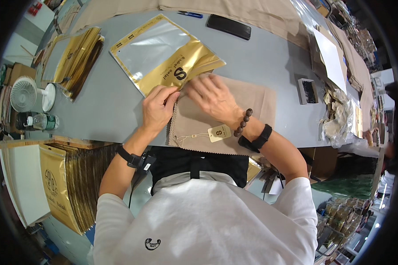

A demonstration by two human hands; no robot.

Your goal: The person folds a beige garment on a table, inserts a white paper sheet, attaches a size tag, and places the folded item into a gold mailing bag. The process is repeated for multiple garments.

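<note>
A gold plastic bag (185, 54) with a clear window and printed writing lies at an angle on the table. Its near edge meets a folded beige cloth (252, 96) with a scalloped left edge. My left hand (159, 107) pinches the bag's near edge between thumb and fingers, right by the cloth's upper left corner. Over that corner and the bag's edge is my right hand (210, 94), blurred, its fingers curled; what they grip is hidden. On the cloth lies a cream hang tag (219, 133) with writing, its string running left.
Gold bags (74, 59) are stacked at left, near a white fan (25, 94) and a plastic bottle (44, 121). A black phone (229, 26) and a blue pen (190, 14) lie beyond. A small box (307, 91) sits at right. More bags (73, 185) stand below the table edge.
</note>
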